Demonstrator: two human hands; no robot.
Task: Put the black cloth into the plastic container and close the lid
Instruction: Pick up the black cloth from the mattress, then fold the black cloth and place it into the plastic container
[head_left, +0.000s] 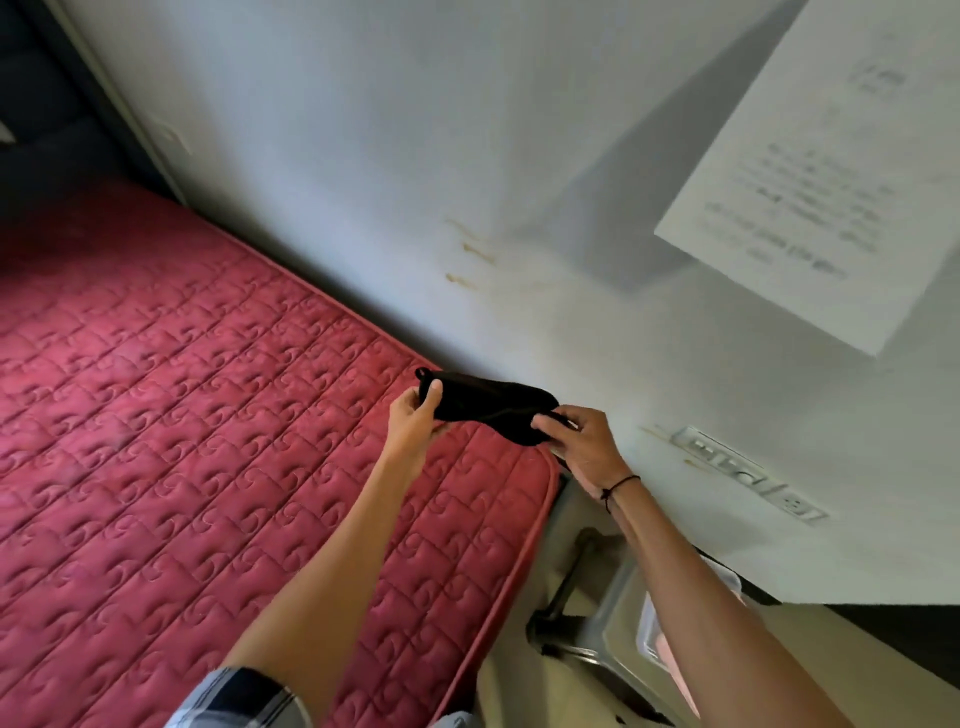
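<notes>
We see both hands holding the black cloth (488, 408) in the air above the far right corner of the red quilted mattress (182, 415), close to the white wall (363, 182). Left hand (415, 421) pinches the cloth's left end; right hand (582, 447) grips its right end. A thin black band (618, 486) circles the right wrist. A blurred paper sheet (810, 171) hangs on the wall. A clear plastic container (654, 634) sits partly hidden under the right forearm.

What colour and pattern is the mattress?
Deep red mattress, quilted in a grid with swirl stitching, seen best in the head view.
</notes>
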